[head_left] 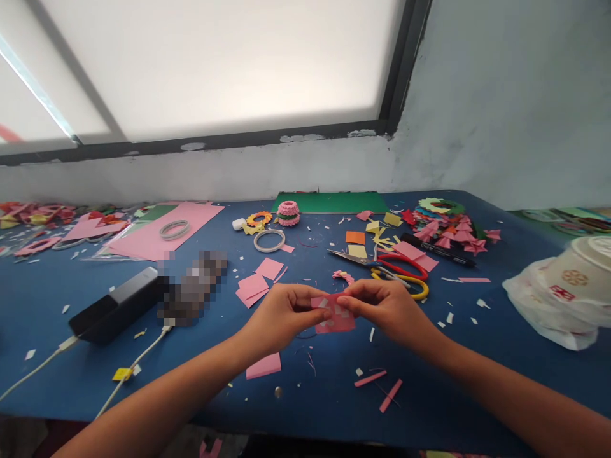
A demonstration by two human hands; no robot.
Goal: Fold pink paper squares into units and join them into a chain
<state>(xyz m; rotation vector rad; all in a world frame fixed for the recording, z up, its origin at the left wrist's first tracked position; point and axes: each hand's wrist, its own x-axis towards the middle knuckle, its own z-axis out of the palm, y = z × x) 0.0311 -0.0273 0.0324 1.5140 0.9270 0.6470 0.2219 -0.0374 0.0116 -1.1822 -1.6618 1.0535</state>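
Note:
Between my hands, above the blue table, is a small pink paper square (334, 323) with whitish patches on its face. My left hand (281, 318) pinches its left side between thumb and fingers. On its upper right edge, my right hand (389, 312) has a similar pinch. Just beyond lies a small folded pink paper strip (344, 276). Scissors (401, 270) with red and yellow handles rest behind my right hand, blades pointing left. Loose pink squares (252, 287) lie beyond my left hand, and another pink piece (264, 366) sits nearer the table's front.
A black power bank (119, 302) with cables stands at left. Tape rolls (268, 240) and a pink ring stack (288, 213) sit farther back. A black marker (442, 250) lies near paper pieces. A bagged cup (573, 280) stands at right. Scraps litter the blue table (191, 381).

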